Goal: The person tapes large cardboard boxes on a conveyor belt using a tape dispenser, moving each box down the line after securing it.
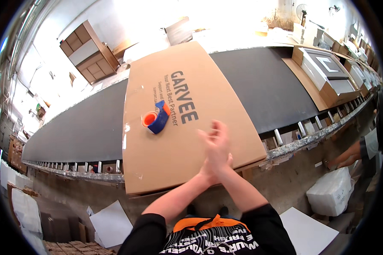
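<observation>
1. While the right hand (217,144) lies over the left hand (207,172) above the near right part of the cardboard carton (181,155), the work appears to stand at a pause in the handling or closing of that carton; this is a judgement.

2. Right hand: fingers blurred, seemingly loosely spread, with nothing seen in them. Left hand: fingers mostly hidden; how wide they stand, or what they hold, cannot be told. Contact with the carton cannot be confirmed.

3. Location: the carton lies flat across the dark conveyor belt (255,80), its near end reaching past the row of rollers (278,137) toward the wearer.

4. Orientation: its long axis appears to run from near to far, across the belt. The large dark print runs along that axis, reading toward the wearer, letter tops facing right.

5. The blue tape dispenser (158,123) with its orange parts rests on the carton's left half, untouched. Its length slants from near left to far right.

6. Shiny patches along the carton's left side suggest clear tape.

7. Should more taping be needed, the next move calls for parting the hands and reaching left to the dispenser; otherwise, for lifting it clear before the carton is shifted.
</observation>
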Demonstrator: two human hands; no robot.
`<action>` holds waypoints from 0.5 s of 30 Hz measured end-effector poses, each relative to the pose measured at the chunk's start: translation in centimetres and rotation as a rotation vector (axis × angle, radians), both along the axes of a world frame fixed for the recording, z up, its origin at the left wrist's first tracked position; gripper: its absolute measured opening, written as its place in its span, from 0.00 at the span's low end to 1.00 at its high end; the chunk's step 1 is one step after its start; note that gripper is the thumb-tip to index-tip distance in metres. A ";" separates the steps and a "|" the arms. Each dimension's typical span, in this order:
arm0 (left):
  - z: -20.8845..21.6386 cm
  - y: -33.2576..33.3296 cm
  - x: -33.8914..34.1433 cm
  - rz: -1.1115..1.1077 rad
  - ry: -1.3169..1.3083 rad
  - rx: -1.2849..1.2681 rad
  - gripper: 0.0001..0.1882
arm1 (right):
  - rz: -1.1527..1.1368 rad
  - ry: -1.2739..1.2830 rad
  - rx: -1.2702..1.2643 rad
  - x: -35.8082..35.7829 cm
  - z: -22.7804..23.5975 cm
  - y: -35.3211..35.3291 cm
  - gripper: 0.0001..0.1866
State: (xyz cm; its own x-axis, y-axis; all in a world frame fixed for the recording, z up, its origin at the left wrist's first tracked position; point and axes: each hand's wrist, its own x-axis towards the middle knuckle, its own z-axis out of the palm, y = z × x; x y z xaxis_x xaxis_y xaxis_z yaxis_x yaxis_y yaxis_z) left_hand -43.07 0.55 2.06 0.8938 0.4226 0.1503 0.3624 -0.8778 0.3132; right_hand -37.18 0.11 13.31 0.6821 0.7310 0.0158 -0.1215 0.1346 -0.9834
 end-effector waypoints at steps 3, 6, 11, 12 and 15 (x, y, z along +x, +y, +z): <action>-0.7 -1.4 0.3 0.050 0.079 0.350 0.23 | 0.233 -0.308 -0.418 -5.0 -0.9 10.5 0.51; -0.4 -1.9 0.7 0.051 0.063 0.415 0.30 | 0.328 -0.336 -0.843 -8.3 -2.1 17.0 0.52; -3.1 -1.1 -0.3 -0.032 -0.066 0.157 0.41 | 0.255 -0.284 -0.989 -8.9 -1.7 18.6 0.29; -6.1 -0.2 -0.4 -0.146 -0.288 0.226 0.41 | 0.384 -0.191 -0.765 -6.6 -3.2 18.2 0.25; 2.5 -0.6 -0.6 0.008 0.346 0.139 0.41 | 0.487 0.174 -0.243 2.0 -1.6 10.3 0.21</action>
